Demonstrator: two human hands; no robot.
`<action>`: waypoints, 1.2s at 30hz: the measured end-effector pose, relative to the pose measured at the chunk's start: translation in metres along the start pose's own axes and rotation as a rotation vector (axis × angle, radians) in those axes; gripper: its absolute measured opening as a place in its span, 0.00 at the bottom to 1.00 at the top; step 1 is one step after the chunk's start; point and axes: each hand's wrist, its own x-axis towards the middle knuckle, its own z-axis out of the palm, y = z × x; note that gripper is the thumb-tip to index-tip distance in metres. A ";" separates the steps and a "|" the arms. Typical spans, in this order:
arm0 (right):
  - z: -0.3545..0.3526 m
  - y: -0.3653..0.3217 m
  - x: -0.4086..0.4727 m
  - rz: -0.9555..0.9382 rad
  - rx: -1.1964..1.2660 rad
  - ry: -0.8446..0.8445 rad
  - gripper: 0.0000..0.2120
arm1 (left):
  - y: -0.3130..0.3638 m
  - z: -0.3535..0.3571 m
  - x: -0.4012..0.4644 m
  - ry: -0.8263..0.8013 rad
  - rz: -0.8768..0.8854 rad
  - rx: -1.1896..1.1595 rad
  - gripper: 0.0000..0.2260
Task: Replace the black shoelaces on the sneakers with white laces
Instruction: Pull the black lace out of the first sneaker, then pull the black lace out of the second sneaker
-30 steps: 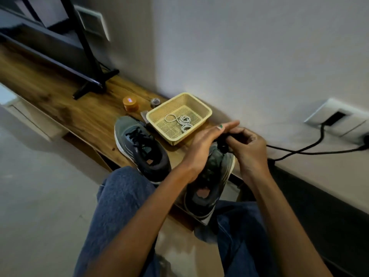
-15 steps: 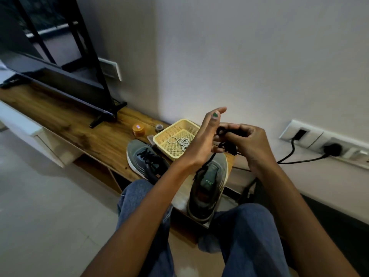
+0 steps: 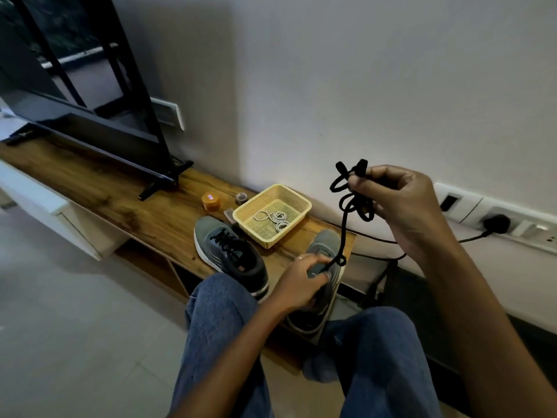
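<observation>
While the black lace (image 3: pixel 352 203) is held bunched in loops by the right hand (image 3: pixel 401 203), raised at right of centre, one strand runs down to the right shoe (image 3: pixel 324 267) at lower centre. Fingers and thumb of that hand are curled tight round the bundle. The left hand (image 3: pixel 297 282) is laid over the shoe's tongue area, fingers curled down on it; whether the lace end is also pinched there cannot be told. The left shoe (image 3: pixel 229 254), still laced black, is seen left of it on the shelf (image 3: pixel 120 194). White laces (image 3: pixel 275 218) are coiled in the basket (image 3: pixel 298 206) just behind both shoes.

Judgement: the lace is nearly out. For a clean finish, the shoe should be kept pinned down and the strand drawn straight up along the eyelet line, not sideways, so that the tip is not snagged. Slack should be gathered as it comes.
</observation>
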 end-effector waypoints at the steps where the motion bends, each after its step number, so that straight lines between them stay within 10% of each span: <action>1: 0.001 0.002 -0.001 -0.003 -0.019 -0.001 0.04 | -0.004 0.004 -0.001 0.021 -0.028 -0.043 0.08; 13: 0.016 0.091 -0.019 0.094 -0.256 0.127 0.06 | -0.016 0.009 -0.006 0.319 -0.345 -0.543 0.05; 21: 0.015 0.166 -0.037 0.372 -0.560 -0.213 0.18 | -0.029 0.008 -0.010 0.164 -0.299 -0.103 0.15; 25: 0.008 0.172 -0.036 0.429 -0.500 -0.125 0.17 | -0.035 0.003 -0.016 0.208 -0.279 0.119 0.13; 32: 0.006 0.183 -0.046 0.375 -0.599 -0.042 0.10 | -0.044 0.002 -0.024 0.227 -0.330 0.061 0.22; 36: 0.019 0.201 -0.068 0.343 -0.773 -0.319 0.25 | -0.054 0.011 -0.026 0.067 -0.357 -0.058 0.26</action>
